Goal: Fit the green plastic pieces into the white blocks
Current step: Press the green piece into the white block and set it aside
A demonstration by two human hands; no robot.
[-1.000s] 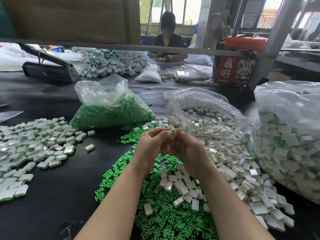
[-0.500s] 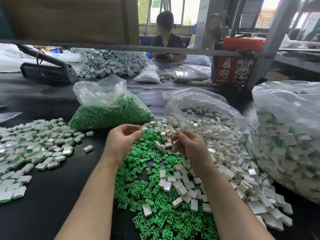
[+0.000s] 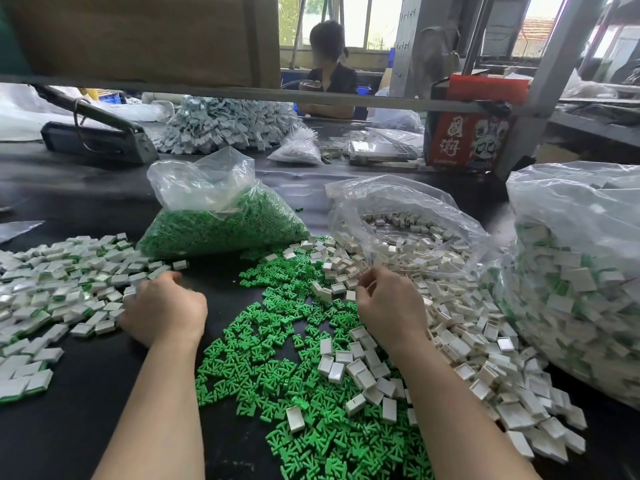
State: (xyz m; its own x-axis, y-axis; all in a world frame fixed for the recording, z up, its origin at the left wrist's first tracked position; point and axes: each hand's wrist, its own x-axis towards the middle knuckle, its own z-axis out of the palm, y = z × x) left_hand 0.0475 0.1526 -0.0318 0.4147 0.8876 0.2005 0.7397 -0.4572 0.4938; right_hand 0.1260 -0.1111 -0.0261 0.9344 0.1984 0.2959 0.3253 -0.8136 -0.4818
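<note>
Green plastic pieces (image 3: 277, 358), small flat branching shapes, lay strewn between the forearms, with hollow white rectangular plastic blocks (image 3: 360, 368) scattered over them and banked to the right. The left hand (image 3: 162, 310) rested knuckles-up at the edge of the pile of finished white blocks with green showing (image 3: 59, 289), likely setting one down; its fingers were hidden, so their grip could not be told. The right hand (image 3: 389, 306) hovered over the loose blocks, fingers curled as if picking one, though no held block showed. Beyond stood a clear bag of green pieces (image 3: 221, 220), a clear bag of white blocks (image 3: 408, 230) and a big bag of finished blocks (image 3: 581, 271) on the black table (image 3: 86, 393). Another person (image 3: 329, 74) sat opposite in the workshop.
</note>
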